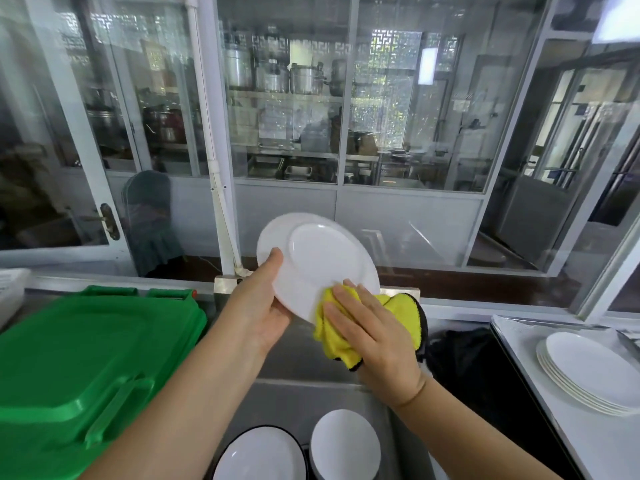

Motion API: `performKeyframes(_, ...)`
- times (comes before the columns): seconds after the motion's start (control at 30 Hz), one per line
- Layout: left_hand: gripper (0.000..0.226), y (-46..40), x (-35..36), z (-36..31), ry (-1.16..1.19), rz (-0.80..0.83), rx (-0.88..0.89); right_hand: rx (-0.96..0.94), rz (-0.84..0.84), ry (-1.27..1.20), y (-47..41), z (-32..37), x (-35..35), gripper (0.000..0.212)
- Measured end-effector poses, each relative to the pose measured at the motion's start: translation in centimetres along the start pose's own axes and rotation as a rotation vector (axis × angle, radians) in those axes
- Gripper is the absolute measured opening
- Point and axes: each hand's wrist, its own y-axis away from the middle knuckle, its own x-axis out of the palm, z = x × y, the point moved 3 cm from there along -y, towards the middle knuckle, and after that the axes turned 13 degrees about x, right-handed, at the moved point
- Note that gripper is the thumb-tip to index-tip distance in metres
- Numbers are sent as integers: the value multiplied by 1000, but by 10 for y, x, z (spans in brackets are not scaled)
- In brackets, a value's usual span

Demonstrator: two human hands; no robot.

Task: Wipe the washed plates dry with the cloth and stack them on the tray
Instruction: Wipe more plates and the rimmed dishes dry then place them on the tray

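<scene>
The left hand [258, 306] grips the plate [318, 265] by its rim, thumb curled over the edge, tilted above the sink [294, 393]. The right hand [374, 337] presses the cloth [332, 337] flat-fingered on the plate's lower edge. A wet rim could slip under that push and drop onto the bowls [343, 445] below both hands. Right of the right hand, the tray [519, 341] holds the stack [588, 375], with open room between.

Green bin lid [93, 358] at left, metal pots [287, 77] behind glass
</scene>
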Motion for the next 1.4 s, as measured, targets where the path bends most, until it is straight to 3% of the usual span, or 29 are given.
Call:
performKeyframes(0.07, 24, -4, -2, 0, -23, 24, 57, 171, 76, -210, 2, -5, 0, 34)
performKeyframes(0.1, 23, -7, -4, 0, -40, 23, 97, 295, 82, -291, 1, -8, -1, 46)
performKeyframes(0.17, 19, -8, -7, -1, -81, 13, 180, 518, 63, -302, -8, -18, -2, 68)
performKeyframes(0.27, 14, -5, -8, 1, -153, 16, 251, 744, 46, -265, -37, -29, -3, 68)
performKeyframes(0.37, 20, 0, -2, 7, -195, 64, 297, 628, 62, -32, -66, -23, 1, 69)
performKeyframes(0.5, 19, -1, 1, 6, -188, 134, 323, 393, 153, 93, -74, 3, 10, 89)
performKeyframes(0.73, 22, -10, -12, -12, -225, 20, 272, -1, 210, 127, -39, 7, 12, 52)
performKeyframes(0.93, 17, -7, -16, -21, -229, 56, 278, 157, 140, 199, -34, -30, -3, 64)
performKeyframes(1.03, 14, -2, -10, -14, -227, 97, 268, 175, 56, 203, -58, -26, -4, 54)
performKeyframes(1.17, 14, 1, -7, -8, -223, 92, 263, 79, 53, 173, -72, -1, 3, 49)
performKeyframes(1.4, 19, 0, -15, -20, -237, 59, 268, -132, 198, 159, -34, 9, 9, 49)
